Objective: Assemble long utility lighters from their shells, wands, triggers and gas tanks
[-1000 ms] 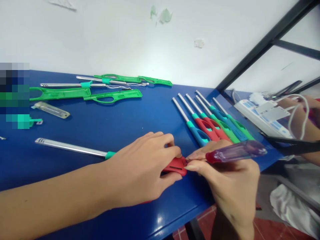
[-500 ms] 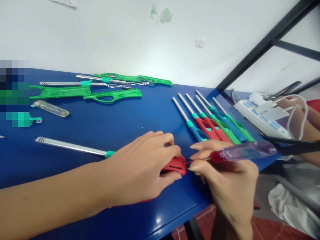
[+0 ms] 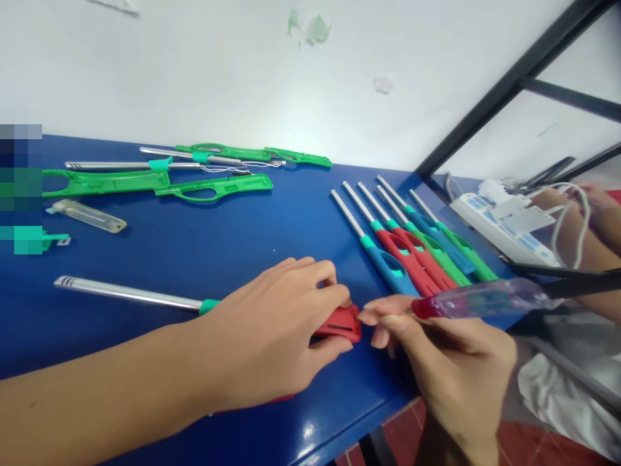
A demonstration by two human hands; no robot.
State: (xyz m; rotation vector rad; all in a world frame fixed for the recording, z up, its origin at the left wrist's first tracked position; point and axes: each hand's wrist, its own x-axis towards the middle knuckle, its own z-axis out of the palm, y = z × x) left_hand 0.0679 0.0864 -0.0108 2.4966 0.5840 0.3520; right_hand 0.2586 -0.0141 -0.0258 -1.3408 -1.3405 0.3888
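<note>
My left hand (image 3: 274, 327) lies over a gas lighter and grips its red handle (image 3: 343, 323), whose slotted end shows past the fingers. The lighter's metal tube (image 3: 129, 291) and teal collar stick out on the left, flat along the table. A screwdriver (image 3: 480, 301) with a clear purplish handle and red collar is in my right hand (image 3: 446, 362), pinched near its shaft. My right fingertips are right beside the end of the red handle. They hide most of the shaft and its tip. Under my left wrist another red piece (image 3: 279, 399) peeks out.
Several lighters (image 3: 412, 249) with blue, red and green handles lie in a row at right. Open green shells (image 3: 218, 186), loose tubes with wires and a clear fuel tank (image 3: 90, 215) lie at left. A white power strip (image 3: 499, 226) and another person's arm (image 3: 587, 239) are beyond the black frame.
My right hand has shifted slightly right with the screwdriver, and its fingertips have drawn together at the end of the red handle. My left hand keeps its grip. The view has shifted slightly.
</note>
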